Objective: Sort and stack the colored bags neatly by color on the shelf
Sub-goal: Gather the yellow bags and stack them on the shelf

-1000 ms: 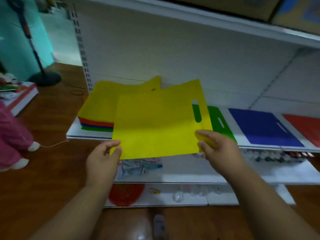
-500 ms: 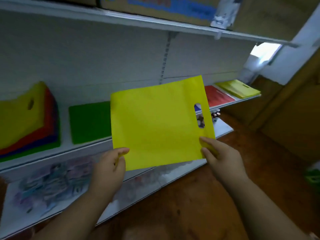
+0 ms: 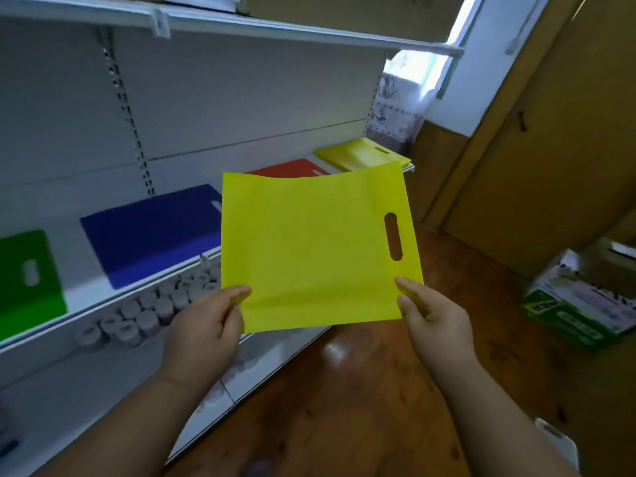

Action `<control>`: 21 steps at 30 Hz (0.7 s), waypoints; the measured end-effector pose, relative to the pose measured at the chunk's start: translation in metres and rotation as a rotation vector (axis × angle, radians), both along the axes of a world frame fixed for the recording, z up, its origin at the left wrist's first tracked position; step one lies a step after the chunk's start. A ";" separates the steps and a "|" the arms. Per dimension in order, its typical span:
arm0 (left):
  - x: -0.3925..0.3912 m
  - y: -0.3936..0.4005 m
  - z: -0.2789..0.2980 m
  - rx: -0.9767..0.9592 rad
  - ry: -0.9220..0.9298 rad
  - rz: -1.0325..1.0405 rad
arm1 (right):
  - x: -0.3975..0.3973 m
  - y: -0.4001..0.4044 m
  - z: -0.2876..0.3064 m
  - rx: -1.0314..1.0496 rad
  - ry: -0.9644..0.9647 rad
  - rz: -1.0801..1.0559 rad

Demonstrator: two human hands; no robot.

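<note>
Both hands pinching yellow bag [image 3: 309, 249] at bottom corners: left hand [image 3: 206, 325], right hand [image 3: 435, 321]. Held flat in air in front of shelf [image 3: 89, 301], handle slot to right. On shelf L→R: green bag [image 3: 27, 280], blue bag [image 3: 151, 232], red bag [image 3: 292, 167], yellow stack [image 3: 361, 154].

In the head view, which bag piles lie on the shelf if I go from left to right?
green bags → blue bags → red bags → yellow bags, at the shelf's right end. The yellow bag held by both hands is not on it.
</note>
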State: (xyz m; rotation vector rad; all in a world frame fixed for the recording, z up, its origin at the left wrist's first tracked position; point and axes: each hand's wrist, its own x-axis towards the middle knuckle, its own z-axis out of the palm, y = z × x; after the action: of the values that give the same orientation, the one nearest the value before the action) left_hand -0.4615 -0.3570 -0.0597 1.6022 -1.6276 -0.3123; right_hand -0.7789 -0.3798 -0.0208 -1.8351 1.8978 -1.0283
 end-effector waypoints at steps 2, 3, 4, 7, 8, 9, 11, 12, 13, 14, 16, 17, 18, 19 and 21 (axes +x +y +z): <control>-0.007 -0.038 -0.003 0.025 0.004 -0.013 | -0.007 -0.037 -0.010 0.031 -0.015 -0.012; -0.011 -0.061 -0.003 0.031 -0.003 -0.032 | -0.011 -0.055 -0.015 0.037 -0.015 -0.017; -0.015 -0.085 -0.003 0.033 -0.013 -0.057 | -0.016 -0.074 -0.017 0.038 -0.015 -0.023; -0.039 -0.154 0.006 0.040 -0.033 -0.083 | -0.038 -0.123 -0.011 0.043 -0.016 -0.064; -0.051 -0.173 0.011 0.036 -0.040 -0.085 | -0.049 -0.137 -0.005 0.035 -0.010 -0.086; -0.064 -0.192 0.017 0.033 -0.043 -0.092 | -0.060 -0.151 0.001 0.024 -0.003 -0.108; -0.089 -0.230 0.023 0.019 -0.047 -0.127 | -0.085 -0.179 0.009 0.011 0.006 -0.143; -0.100 -0.248 0.025 0.010 -0.046 -0.148 | -0.097 -0.193 0.009 0.011 0.003 -0.154; -0.111 -0.265 0.024 0.006 -0.039 -0.162 | -0.108 -0.208 0.006 0.019 -0.008 -0.164; -0.121 -0.280 0.022 0.008 -0.030 -0.169 | -0.119 -0.222 0.001 0.032 -0.019 -0.172; -0.141 -0.307 0.015 0.012 -0.031 -0.157 | -0.138 -0.252 -0.011 0.065 -0.015 -0.174; -0.151 -0.319 0.011 0.005 -0.044 -0.141 | -0.149 -0.270 -0.016 0.080 0.007 -0.163; -0.161 -0.331 0.006 0.002 -0.058 -0.124 | -0.161 -0.289 -0.020 0.093 0.032 -0.145; -0.171 -0.341 0.002 0.006 -0.070 -0.105 | -0.172 -0.308 -0.023 0.098 0.053 -0.120; -0.190 -0.361 -0.001 0.024 -0.084 -0.051 | -0.192 -0.351 -0.025 0.111 0.096 -0.053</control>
State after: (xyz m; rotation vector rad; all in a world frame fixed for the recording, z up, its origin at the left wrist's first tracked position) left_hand -0.6515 -0.7184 -0.0608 1.6124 -1.7364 -0.2954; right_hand -0.9711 -0.7309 -0.0461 -1.8102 2.0261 -0.8472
